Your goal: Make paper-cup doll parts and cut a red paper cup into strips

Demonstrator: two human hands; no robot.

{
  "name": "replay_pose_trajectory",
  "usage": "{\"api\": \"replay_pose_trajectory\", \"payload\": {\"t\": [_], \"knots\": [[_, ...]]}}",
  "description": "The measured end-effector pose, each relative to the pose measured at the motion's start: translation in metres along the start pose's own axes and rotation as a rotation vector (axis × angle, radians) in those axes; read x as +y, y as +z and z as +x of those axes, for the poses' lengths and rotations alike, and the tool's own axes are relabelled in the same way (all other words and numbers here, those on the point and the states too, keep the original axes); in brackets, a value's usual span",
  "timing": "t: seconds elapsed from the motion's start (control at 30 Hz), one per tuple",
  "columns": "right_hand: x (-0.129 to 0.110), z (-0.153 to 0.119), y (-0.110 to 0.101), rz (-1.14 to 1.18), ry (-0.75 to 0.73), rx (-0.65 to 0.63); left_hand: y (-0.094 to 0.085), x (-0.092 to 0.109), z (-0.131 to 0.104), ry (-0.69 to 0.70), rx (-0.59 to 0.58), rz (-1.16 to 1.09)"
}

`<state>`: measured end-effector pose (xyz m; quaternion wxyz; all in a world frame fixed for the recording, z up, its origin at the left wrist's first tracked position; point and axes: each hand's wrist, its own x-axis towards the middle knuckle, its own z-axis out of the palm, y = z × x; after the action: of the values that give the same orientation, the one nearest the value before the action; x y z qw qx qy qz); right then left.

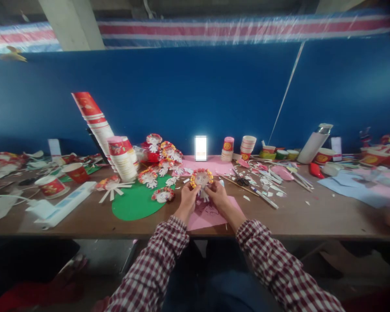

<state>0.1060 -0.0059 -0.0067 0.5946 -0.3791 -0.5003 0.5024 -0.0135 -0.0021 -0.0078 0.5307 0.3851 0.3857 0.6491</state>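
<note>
Above the pink sheet (195,222), the left hand (189,197) and right hand (216,195) pinch a paper figure (202,178), yellow-red rim up, strips down, long axis pointing away across the brown counter (169,225), before a blue partition (182,91).

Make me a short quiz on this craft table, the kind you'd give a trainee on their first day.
1. True or false: the left hand and the right hand both hold the yellow-rimmed paper face.
2. What colour is the large sheet on the table, just left of the hands? A) black B) green C) orange
3. Fill in the blank: the white power strip lies to the person's ____ side.

Key: 1 true; 2 B; 3 left.
</note>
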Motion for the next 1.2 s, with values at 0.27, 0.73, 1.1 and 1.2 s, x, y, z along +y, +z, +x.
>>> {"api": "replay_pose_trajectory", "payload": {"t": [0.27, 0.73, 1.1, 1.2], "knots": [[0.0, 0.001, 0.0, -0.016, -0.01, -0.007, -0.002, -0.002, 0.0, -0.022, -0.001, 0.029], [-0.011, -0.006, 0.003, -0.015, 0.035, 0.132, 0.001, 0.003, -0.001, 0.061, -0.065, 0.172], [-0.011, -0.004, 0.0, -0.042, 0.048, 0.136, 0.003, 0.002, -0.003, 0.035, -0.11, 0.03], [-0.007, -0.003, 0.0, -0.071, 0.031, 0.124, 0.004, 0.002, -0.003, 0.036, -0.071, 0.071]]}}
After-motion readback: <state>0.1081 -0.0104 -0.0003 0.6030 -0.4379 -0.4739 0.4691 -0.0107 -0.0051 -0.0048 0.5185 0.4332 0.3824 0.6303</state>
